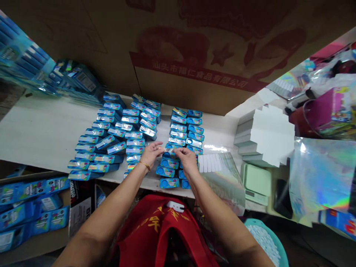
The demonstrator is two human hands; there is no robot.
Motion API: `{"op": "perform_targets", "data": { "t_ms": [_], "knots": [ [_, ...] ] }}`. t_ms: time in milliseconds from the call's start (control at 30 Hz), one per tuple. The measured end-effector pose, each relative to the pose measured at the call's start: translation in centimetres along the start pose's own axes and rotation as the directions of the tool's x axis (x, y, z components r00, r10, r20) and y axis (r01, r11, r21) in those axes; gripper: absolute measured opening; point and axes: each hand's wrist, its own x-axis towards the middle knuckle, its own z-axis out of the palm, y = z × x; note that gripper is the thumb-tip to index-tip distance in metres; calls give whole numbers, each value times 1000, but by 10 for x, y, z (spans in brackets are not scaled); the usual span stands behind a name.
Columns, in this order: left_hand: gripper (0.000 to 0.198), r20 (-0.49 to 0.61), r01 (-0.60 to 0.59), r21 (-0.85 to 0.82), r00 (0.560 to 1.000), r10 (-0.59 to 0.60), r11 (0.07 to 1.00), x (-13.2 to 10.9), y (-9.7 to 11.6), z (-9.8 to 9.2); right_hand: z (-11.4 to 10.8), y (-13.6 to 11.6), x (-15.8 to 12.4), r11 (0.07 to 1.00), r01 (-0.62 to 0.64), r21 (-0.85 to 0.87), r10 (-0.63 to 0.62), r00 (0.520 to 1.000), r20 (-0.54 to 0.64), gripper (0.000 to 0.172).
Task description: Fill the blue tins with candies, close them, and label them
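Between my hands is a small shiny sticker strip, stretched over the top of one blue candy box in the right-hand rows. My left hand, with a gold bracelet at the wrist, pinches its left end. The fingers of my right hand are closed on its right end. Nearer to me in the same rows, blue candy boxes show bare round marks on top. Farther back, boxes carry shiny strips. A silvery sticker sheet with a row of white strips lies right of my right hand.
More blue boxes stand in rows on the white table at left. A large carton rises behind. At right are stacked white cards, a green scale and a teal basin. An open carton of boxes sits lower left.
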Motion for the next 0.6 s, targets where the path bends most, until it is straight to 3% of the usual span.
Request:
{"op": "perform_targets", "data": {
  "t_ms": [100, 233, 400, 600],
  "knots": [
    [42, -87, -84, 157, 991, 98, 984, 9, -6, -2, 1, 10, 5, 955, 123, -270, -151, 985, -85, 20],
    [35, -71, -269, 411, 943, 325, 871, 23, -11, -2, 2, 13, 9, 752, 240, -614, -373, 923, -98, 18],
    [35, -71, -294, 551, 916, 395, 781, 37, -22, -3, 4, 16, 12, 594, 202, -779, -407, 910, -74, 17],
    [32, -61, -313, 442, 924, 377, 841, 42, -35, -1, 6, 26, 18, 432, 166, -887, -419, 907, -35, 17]
  ]
}}
